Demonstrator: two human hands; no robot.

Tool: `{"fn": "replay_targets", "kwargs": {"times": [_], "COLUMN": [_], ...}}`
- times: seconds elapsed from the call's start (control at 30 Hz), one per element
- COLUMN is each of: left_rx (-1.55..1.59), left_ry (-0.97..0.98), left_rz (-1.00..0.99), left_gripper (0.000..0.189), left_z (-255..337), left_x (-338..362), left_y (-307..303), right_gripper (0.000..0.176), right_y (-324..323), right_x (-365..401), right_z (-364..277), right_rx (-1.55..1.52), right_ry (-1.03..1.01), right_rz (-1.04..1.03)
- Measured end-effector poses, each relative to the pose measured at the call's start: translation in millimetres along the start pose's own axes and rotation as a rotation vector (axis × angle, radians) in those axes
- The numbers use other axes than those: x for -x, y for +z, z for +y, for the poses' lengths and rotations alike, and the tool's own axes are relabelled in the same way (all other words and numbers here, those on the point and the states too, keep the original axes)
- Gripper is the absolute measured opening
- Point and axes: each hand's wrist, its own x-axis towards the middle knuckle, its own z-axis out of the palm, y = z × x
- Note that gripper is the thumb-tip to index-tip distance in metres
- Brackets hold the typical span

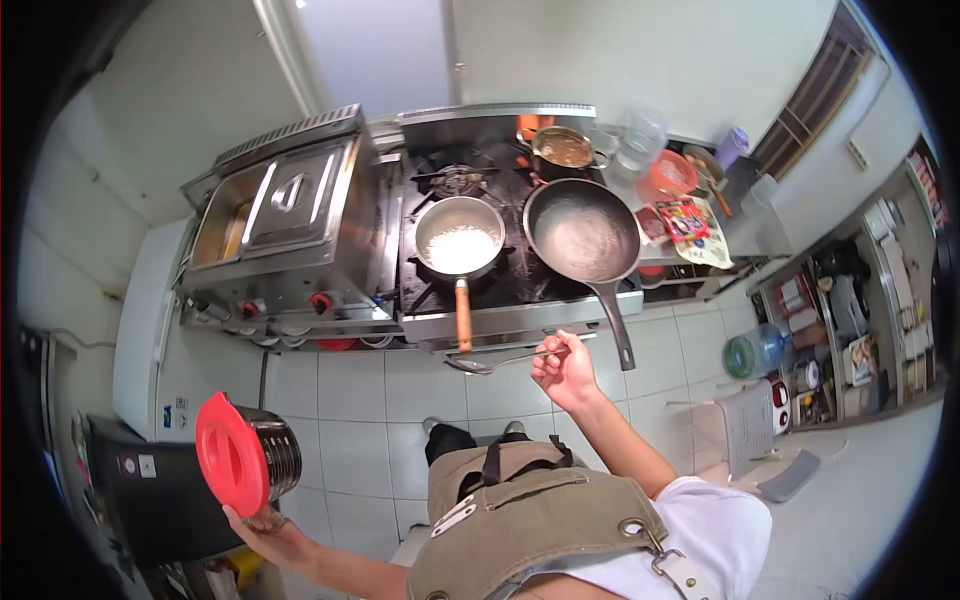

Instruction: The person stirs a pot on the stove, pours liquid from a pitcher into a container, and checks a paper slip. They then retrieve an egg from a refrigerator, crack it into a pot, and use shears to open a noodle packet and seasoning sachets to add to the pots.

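Note:
My left hand (268,535) grips a container (281,452) from below, out to the left over the floor. It has a red lid (228,455) and a dark, shiny side with pale lines. My right hand (566,372) is closed around the handle of a metal spoon (478,366), held in front of the stove. Past the spoon, a saucepan (460,258) with a wooden handle holds something whitish. A dark frying pan (585,235) to its right has a greyish, hazy inside; its handle points toward me, near my right hand.
Behind the frying pan stands a pot (562,150) with brown contents. A steel fryer-like unit (290,215) with a lid is left of the stove (520,312). The right counter holds a red container (668,175) and packets (685,220). A large water bottle (757,352) lies near shelves.

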Motion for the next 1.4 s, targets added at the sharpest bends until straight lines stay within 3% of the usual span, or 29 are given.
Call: {"fn": "replay_targets", "kwargs": {"times": [0.07,0.2,0.33,0.4,0.47,0.5,0.67,0.87,0.93,1.0,1.1,1.2,1.33,1.4], "left_rx": [-0.046,-0.078,-0.062,-0.068,0.038,0.06,0.024,-0.018,-0.021,-0.029,-0.022,-0.014,0.169,0.144], "left_ry": [0.082,0.184,0.225,0.299,0.266,0.337,0.434,0.54,0.555,0.59,0.682,0.783,0.976,1.063], "left_rz": [0.186,0.378,0.429,0.548,0.409,0.512,0.685,0.828,0.918,0.965,1.024,1.048,1.457,1.466], "left_gripper": [0.036,0.028,0.034,0.027,0.025,0.033,0.033,0.032,0.03,0.028,0.025,0.023,0.022,0.021], "left_z": [15,43,84,102,106,114,154,157,157,162,169,166,173,164], "left_x": [-6,-30,-50,-64,-87,-92,-102,-111,-117,-119,-128,-126,-139,-130], "left_y": [-17,-63,-97,-126,-185,-183,-214,-256,-264,-270,-277,-284,-268,-268], "right_gripper": [0.031,0.032,0.028,0.022,0.015,0.015,0.015,0.034,0.041,0.055,0.059,0.058,0.055,0.053], "right_y": [22,70,116,146,174,188,238,266,284,310,350,380,415,421], "right_x": [-8,-33,-64,-71,-80,-77,-66,-82,-94,-107,-117,-119,-87,-68], "right_z": [17,67,144,192,245,270,376,468,499,527,583,657,771,828], "right_rx": [0.093,0.261,0.214,0.288,0.364,0.405,0.567,0.684,0.739,0.876,1.02,1.027,0.952,0.964], "right_ry": [0.044,0.077,0.174,0.207,0.233,0.259,0.386,0.412,0.208,0.14,0.053,0.23,0.799,1.065], "right_rz": [-0.025,-0.083,-0.251,-0.28,-0.336,-0.385,-0.544,-0.676,-0.676,-0.776,-1.046,-1.218,-1.335,-1.351]}}
